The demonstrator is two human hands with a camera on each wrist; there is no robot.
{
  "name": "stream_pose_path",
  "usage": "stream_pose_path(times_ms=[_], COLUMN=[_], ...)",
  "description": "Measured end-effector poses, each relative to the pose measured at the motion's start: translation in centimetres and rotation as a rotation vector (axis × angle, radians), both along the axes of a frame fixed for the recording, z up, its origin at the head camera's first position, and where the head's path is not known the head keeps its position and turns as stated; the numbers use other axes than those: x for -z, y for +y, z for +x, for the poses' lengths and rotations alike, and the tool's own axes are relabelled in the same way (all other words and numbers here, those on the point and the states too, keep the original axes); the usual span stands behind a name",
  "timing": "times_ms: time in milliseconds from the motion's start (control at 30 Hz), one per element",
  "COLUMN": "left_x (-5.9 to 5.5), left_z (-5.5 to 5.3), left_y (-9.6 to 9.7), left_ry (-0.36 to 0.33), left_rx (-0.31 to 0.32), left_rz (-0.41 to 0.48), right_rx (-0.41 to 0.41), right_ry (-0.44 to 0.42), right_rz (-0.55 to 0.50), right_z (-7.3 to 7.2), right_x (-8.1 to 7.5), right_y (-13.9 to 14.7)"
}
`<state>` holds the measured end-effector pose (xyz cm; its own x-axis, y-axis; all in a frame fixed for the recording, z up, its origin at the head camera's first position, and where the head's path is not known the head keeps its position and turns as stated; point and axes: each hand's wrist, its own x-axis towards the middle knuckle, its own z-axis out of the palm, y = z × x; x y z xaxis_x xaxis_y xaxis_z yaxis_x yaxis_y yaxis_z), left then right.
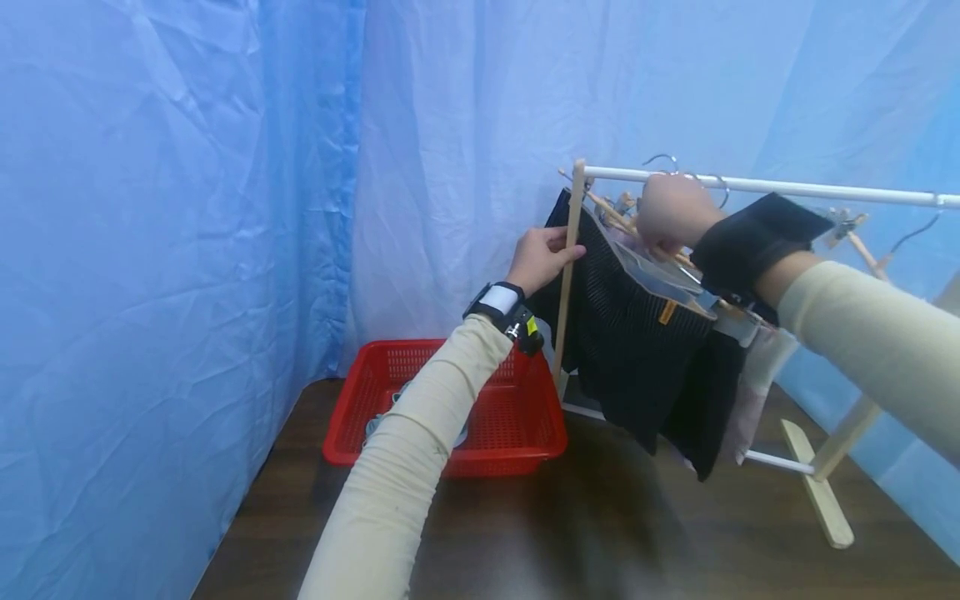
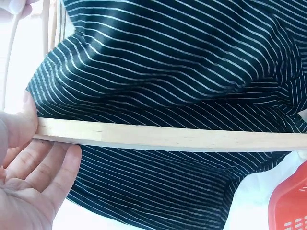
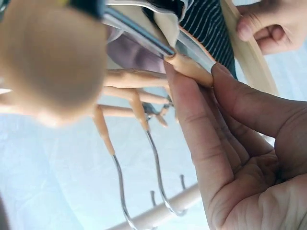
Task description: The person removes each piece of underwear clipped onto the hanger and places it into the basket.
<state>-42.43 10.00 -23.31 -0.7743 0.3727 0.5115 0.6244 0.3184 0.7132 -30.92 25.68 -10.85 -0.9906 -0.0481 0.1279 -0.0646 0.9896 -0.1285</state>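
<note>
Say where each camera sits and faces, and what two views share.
Head: on the head, facing forward and down at the clothes rack, striped garment and red basket; left hand, right hand and sleeves show.
Left wrist: on that wrist, facing the striped garment and wooden post; mainly the left hand shows.
Right wrist: on that wrist, facing a wooden-ended rod; both hands show.
Both wrist views share the wooden post.

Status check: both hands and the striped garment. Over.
Left hand grips rack upright. Right hand pinches wooden hanger part. Striped garment slants; upright crosses in front of it.
</note>
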Motion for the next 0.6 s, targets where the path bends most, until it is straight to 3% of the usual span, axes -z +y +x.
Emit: stream_pose_path(times_ms=[100, 400, 600], left_x=[0.0, 0.1, -0.1], left_z=[-0.1, 0.0, 0.2], left_y=[0.1, 0.3, 0.5], left_ry=[0.006, -0.015, -0.018], left_rx=[0.006, 0.034, 0.028], left_rz=[0.002, 0.035, 0.014], right_rx=[-0.027, -0.035, -0.027], right_ry=[0.022, -0.017, -0.038], right_rz=[0.008, -0.003, -0.036], right_z=[-0.1, -0.1, -0.2], right_x=[0.5, 1.5, 1.0], right_y=[0.3, 0.4, -0.2])
